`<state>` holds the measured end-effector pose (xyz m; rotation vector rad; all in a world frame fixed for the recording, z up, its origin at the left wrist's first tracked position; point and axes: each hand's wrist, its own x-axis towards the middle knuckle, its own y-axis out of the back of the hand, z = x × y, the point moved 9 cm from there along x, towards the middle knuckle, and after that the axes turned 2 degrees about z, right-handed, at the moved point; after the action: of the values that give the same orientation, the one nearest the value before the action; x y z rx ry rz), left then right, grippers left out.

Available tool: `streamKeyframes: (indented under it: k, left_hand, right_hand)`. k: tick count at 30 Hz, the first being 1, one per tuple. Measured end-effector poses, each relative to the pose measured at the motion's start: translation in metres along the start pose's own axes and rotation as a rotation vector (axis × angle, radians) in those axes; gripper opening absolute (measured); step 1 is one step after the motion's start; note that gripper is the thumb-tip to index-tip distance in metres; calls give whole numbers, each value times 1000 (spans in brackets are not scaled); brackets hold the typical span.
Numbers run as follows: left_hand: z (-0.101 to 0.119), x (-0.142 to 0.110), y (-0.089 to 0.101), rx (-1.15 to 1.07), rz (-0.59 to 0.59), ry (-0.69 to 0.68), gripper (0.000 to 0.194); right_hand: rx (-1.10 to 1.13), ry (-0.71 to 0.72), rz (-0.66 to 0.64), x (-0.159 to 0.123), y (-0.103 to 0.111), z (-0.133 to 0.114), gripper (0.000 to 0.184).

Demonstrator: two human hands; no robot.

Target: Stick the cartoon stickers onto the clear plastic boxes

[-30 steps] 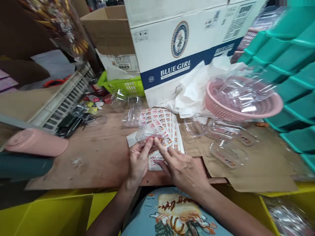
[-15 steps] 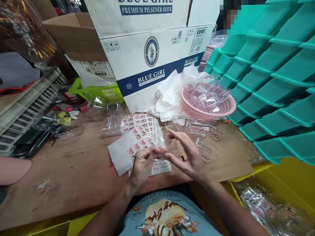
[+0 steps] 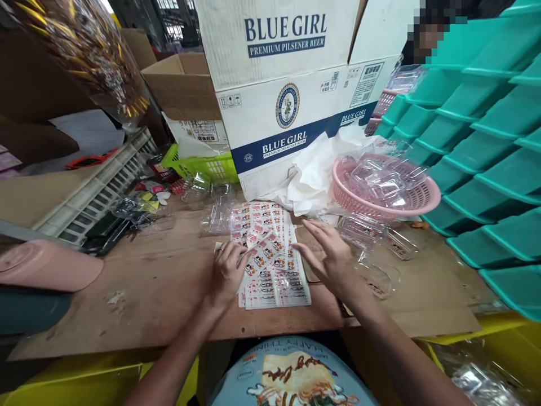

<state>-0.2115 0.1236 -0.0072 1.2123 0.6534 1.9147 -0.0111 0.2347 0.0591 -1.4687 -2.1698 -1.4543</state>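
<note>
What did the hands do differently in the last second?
The clear plastic box they held together is out of both hands. The left hand has dropped onto the sticker sheets, pinching a sheet's edge. The right hand has opened and moved right, over the cardboard. The pink basket and beer carton stayed put.

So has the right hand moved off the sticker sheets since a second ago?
Yes. The right hand has shifted rightward off the sticker sheets onto the brown cardboard, open, toward the clear trays.
</note>
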Motion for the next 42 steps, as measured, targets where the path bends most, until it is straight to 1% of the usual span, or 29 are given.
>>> streamKeyframes:
  k: [2,3,4,5,6,7,8,9,11,12,13,14,15,16,17,18,19,20,22,24,27,29,31,33,35,36,38,40,42]
  left_hand:
    - [25,0,13,-36,37,-42,10]
    - [33,1,20,-64,51,-42,7]
    - [36,3,26,-102,65,-19,10]
    - [34,6,31,-160,78,32,25]
    - [26,9,34,-248,74,111,43]
    - [16,12,32,-372,39,212,58]
    - [5,14,25,-528,-34,323,66]
    - [-4,13,14,-697,-130,430,64]
    - [-11,9,-5,-984,-293,609,45]
    - [-12,7,-10,-1078,-322,674,37]
    - [-13,5,-13,-1140,-313,723,32]
    - [-13,4,-15,-1182,-285,756,30]
    - [-12,2,-17,-1213,-257,775,29]
    - [-8,1,-19,-1239,-245,785,29]
    - [-4,-1,-22,-1258,-245,790,29]
    - [0,-3,-25,-1271,-252,791,28]
    - [4,-4,-27,-1277,-263,789,26]
    - [7,-5,-28,-1274,-272,780,25]
    - [12,-4,-28,-1231,-285,723,22]
    - [16,1,-22,-1123,-275,606,22]
    - [20,8,-9,-891,-215,396,21]
    - [23,9,-2,-776,-172,305,20]
    - [26,9,-2,-745,-161,270,19]
    - [28,8,-5,-788,-170,286,19]
    - [26,6,-11,-873,-174,368,17]
    - [24,5,-14,-920,-173,425,17]
    - [19,3,-19,-992,-155,515,22]
    - [19,4,-19,-1012,-125,531,23]
    - [21,6,-17,-1010,-97,512,21]
  right_hand:
    - [220,-154,-140,6,-29,0,62]
    - [324,-224,-193,8,-40,1,65]
    - [428,-276,-230,9,-47,2,63]
    - [534,-306,-253,10,-51,1,60]
    - [642,-316,-281,11,-54,-1,58]
    - [742,-316,-317,11,-55,-4,56]
    - [822,-309,-362,11,-56,-6,56]
    - [874,-304,-405,9,-56,-8,57]
    - [881,-303,-465,5,-58,-6,56]
    - [841,-301,-478,2,-58,-4,55]
    - [773,-293,-469,1,-58,0,53]
    - [679,-270,-423,1,-56,2,49]
    - [561,-228,-341,2,-51,4,44]
    - [425,-167,-235,4,-43,2,38]
    - [289,-90,-133,5,-35,-5,32]
    - [174,-6,-60,5,-30,-15,26]
    - [95,73,-29,5,-29,-26,21]
    - [54,140,-40,4,-32,-37,18]
    - [40,220,-97,2,-42,-52,14]
    - [60,236,-111,3,-48,-60,13]
    - [118,215,-121,5,-55,-61,16]
    - [190,167,-111,6,-58,-55,18]
    - [274,73,-68,9,-57,-41,17]
    - [325,-22,-13,12,-53,-26,16]
    - [339,-70,24,14,-47,-16,16]
    - [326,-58,25,14,-45,-15,15]
    - [266,20,-11,13,-44,-23,11]
    - [182,122,-65,9,-47,-36,9]
    - [167,155,-82,6,-51,-44,14]
